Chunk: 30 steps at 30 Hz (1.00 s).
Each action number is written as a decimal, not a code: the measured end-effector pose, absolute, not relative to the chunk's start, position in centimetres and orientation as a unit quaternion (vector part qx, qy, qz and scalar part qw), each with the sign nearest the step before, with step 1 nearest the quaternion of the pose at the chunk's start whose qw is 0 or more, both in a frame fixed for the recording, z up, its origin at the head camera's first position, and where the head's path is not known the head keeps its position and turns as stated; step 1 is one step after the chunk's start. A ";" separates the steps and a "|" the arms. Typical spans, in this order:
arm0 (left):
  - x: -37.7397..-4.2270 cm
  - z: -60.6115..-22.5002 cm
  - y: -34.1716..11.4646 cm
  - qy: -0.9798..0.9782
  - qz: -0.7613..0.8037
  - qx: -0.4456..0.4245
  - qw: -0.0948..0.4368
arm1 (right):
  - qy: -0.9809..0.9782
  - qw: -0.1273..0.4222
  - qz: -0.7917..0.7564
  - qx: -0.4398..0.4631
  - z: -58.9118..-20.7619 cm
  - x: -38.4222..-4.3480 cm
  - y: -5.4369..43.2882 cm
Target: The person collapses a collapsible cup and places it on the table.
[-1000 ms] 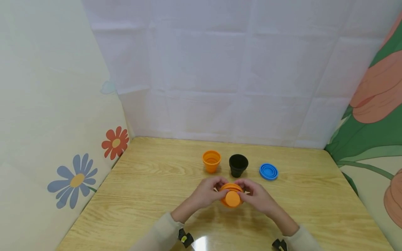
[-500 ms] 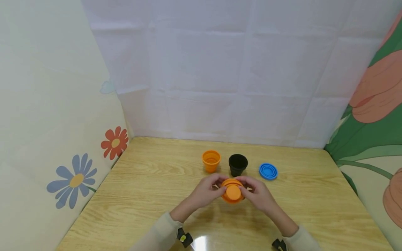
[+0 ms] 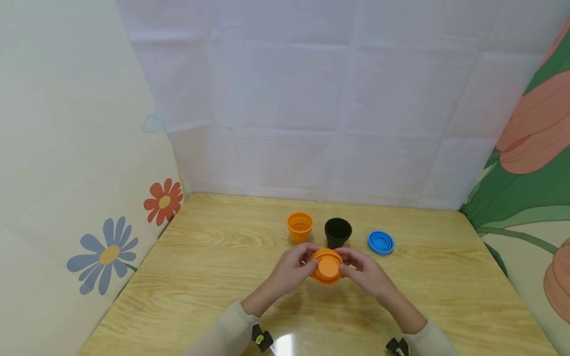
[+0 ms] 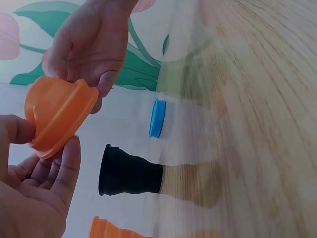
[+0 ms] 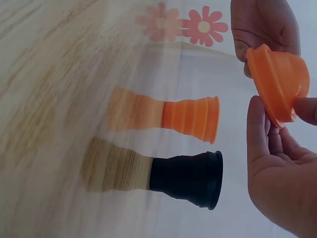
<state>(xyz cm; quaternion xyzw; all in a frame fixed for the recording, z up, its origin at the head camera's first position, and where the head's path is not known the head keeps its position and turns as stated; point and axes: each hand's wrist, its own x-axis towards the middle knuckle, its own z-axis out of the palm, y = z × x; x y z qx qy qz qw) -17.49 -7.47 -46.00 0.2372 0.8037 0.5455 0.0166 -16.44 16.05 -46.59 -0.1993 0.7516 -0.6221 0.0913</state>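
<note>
Folding orange cup (image 3: 328, 267) is being held above the counter (image 3: 213, 257), its base tilting upward.
The left hand (image 3: 291, 269) and right hand (image 3: 364, 273) are gripping its opposite sides. Beyond it, an upright orange cup (image 3: 300, 228) and a black cup (image 3: 338, 233) are standing, a flat blue cup (image 3: 380, 243) lying to their right.

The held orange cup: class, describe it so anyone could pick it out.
Above the wooden table, the left hand and right hand hold a squat orange cup. Unlike the taller orange cup standing beyond, it is raised and shows its round base.
</note>
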 end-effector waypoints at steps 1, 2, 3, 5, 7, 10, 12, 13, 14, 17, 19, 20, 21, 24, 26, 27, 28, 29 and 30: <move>-17.4 -46.0 -7.5 0.799 0.552 0.237 0.030 | 0.757 0.088 -0.617 -0.196 -46.5 -16.4 16.0; -17.4 -45.9 -7.5 0.794 0.559 0.236 0.042 | 0.763 0.083 -0.610 -0.195 -46.5 -16.4 16.1; -17.4 -45.9 -7.5 0.789 0.565 0.236 0.053 | 0.769 0.076 -0.604 -0.196 -46.5 -16.4 16.0; -17.3 -45.8 -7.4 0.780 0.575 0.236 0.069 | 0.779 0.060 -0.591 -0.202 -46.6 -16.3 16.0; -17.3 -45.7 -7.4 0.776 0.579 0.236 0.083 | 0.790 0.040 -0.572 -0.216 -46.7 -16.3 15.9; -17.3 -45.7 -7.4 0.780 0.568 0.244 0.094 | 0.800 0.018 -0.552 -0.236 -46.8 -16.3 15.7; -17.4 -45.8 -7.5 0.785 0.557 0.251 0.096 | 0.801 0.011 -0.546 -0.245 -46.7 -16.2 15.6; -17.4 -45.8 -7.5 0.788 0.552 0.254 0.095 | 0.800 0.011 -0.547 -0.246 -46.8 -16.2 15.6; -17.4 -45.8 -7.5 0.789 0.550 0.255 0.094 | 0.798 0.014 -0.551 -0.243 -46.8 -16.2 15.6; -17.4 -45.8 -7.5 0.791 0.554 0.246 0.085 | 0.782 0.037 -0.578 -0.229 -46.9 -16.2 15.7; -17.3 -45.7 -7.6 0.787 0.564 0.237 0.079 | 0.764 0.062 -0.605 -0.218 -47.1 -16.3 15.8; -17.3 -45.7 -7.6 0.785 0.569 0.234 0.077 | 0.753 0.074 -0.618 -0.213 -47.2 -16.4 15.8; -17.3 -45.8 -7.6 0.784 0.571 0.232 0.076 | 0.742 0.085 -0.630 -0.212 -47.2 -16.4 15.8; -17.3 -45.8 -7.7 0.781 0.574 0.232 0.084 | 0.719 0.111 -0.652 -0.213 -47.1 -16.3 16.0; -17.3 -45.8 -7.7 0.781 0.572 0.235 0.092 | 0.716 0.119 -0.654 -0.212 -47.1 -16.3 16.0; -17.3 -45.8 -7.7 0.781 0.570 0.237 0.095 | 0.719 0.120 -0.651 -0.212 -47.0 -16.3 16.1; -17.3 -45.8 -7.7 0.780 0.570 0.241 0.097 | 0.724 0.119 -0.646 -0.212 -47.0 -16.3 16.1; -17.3 -45.8 -7.7 0.782 0.564 0.246 0.098 | 0.730 0.115 -0.638 -0.216 -47.0 -16.3 16.1; -17.3 -45.9 -7.6 0.784 0.558 0.253 0.098 | 0.739 0.109 -0.628 -0.219 -47.0 -16.3 16.1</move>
